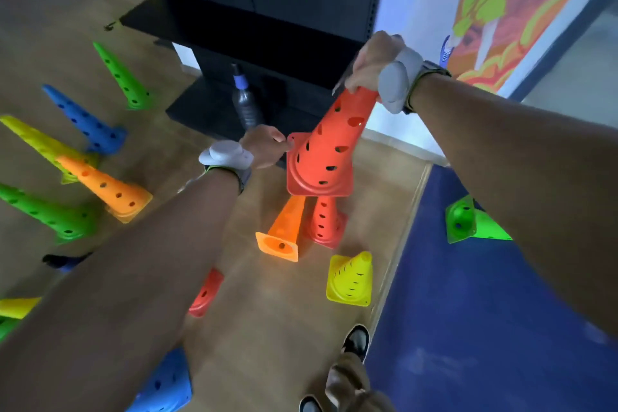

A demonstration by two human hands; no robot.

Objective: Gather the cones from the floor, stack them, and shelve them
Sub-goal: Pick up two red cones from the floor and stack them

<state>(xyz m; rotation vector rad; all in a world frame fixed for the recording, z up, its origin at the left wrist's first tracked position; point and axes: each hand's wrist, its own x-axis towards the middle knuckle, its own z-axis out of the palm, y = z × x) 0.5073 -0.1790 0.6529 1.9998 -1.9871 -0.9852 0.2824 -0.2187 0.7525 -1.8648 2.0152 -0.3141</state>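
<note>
Nearest the person, well below and behind the fingers, a near blue cone (167,385) lies by the shoes (356,341). A little farther out, a low red cone (205,293) shows under the left forearm and a short yellow cone (351,279) stands upright on the floor (267,328). Straight beneath the fingers, a tipped orange cone (284,231) lies on its side just beside an upright red cone (326,224). Far to the left of the fingers more are scattered: a near green cone (50,214), a left orange cone (110,191), a long yellow cone (43,144), a far blue cone (87,122) and a far green cone (123,78). Off to the right, a tipped green cone (468,222) lies on the blue mat (485,328). Above them the right hand (371,63) curls its fingers (359,82) round the tip of a red-orange cone (329,150), held tilted off the floor. The left hand (267,145) pinches a corner of its base. Whether another cone nests inside cannot be told. Beyond the fingers stands the black shelf (234,20), with no cone on it, only a bottle (245,100) at its foot. By my judgement the task is barely begun: one cone gathered, at least eleven left, stacking and shelving not yet done.
</note>
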